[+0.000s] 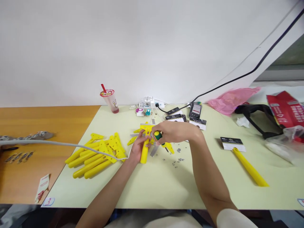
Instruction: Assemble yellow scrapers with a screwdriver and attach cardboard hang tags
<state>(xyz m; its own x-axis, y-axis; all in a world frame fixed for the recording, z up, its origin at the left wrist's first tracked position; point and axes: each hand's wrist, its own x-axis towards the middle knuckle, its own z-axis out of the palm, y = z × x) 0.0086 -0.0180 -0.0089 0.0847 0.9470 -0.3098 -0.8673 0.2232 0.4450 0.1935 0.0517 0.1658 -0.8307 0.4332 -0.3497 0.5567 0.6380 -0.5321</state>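
My left hand is closed around the handle of a yellow scraper, its wide head pointing away from me. My right hand grips a screwdriver with a green and yellow handle, held against the scraper's head; its tip is hidden. Beneath and behind the hands lie more yellow scraper parts and flat metal blades. Small metal fasteners are scattered to the right of the held scraper. On the left is a pile of yellow scraper handles.
A scraper with a card on its head lies at right. Behind stand a cup with a red straw, a power strip and packaging cards. A white cable crosses the left pile. A pink bag rests by the wall.
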